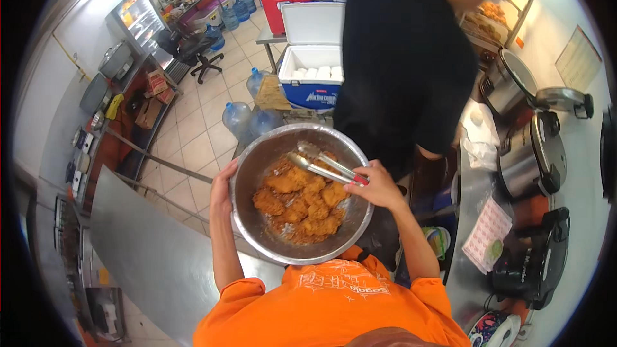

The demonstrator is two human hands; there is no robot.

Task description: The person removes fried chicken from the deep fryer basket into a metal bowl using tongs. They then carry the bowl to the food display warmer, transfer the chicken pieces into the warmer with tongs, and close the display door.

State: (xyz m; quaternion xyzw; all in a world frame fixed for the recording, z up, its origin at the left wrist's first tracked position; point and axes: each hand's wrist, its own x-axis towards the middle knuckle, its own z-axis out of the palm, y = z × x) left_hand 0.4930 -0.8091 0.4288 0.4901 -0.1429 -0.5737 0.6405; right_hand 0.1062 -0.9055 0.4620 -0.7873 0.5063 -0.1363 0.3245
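A large stainless steel bowl [247, 180] is held in front of my orange shirt. Several pieces of breaded fried chicken [308, 200] lie inside it among loose crumbs. My left hand [223, 187] grips the bowl's left side, its fingers partly hidden behind the wall. At the upper right rim, my right hand [378, 184] holds a pair of metal tongs [324, 168] with red grips. The tong arms reach over the chicken, their scalloped ends slightly apart. Whether this hand also supports the rim, I cannot tell.
A co-worker in black [405, 58] stands close ahead on the right. Rice cookers [523, 159] line the right counter [458, 274]. A steel table [159, 250] lies left. Ahead are an open blue cooler [308, 94] with white wrapped items and large water bottles [237, 118].
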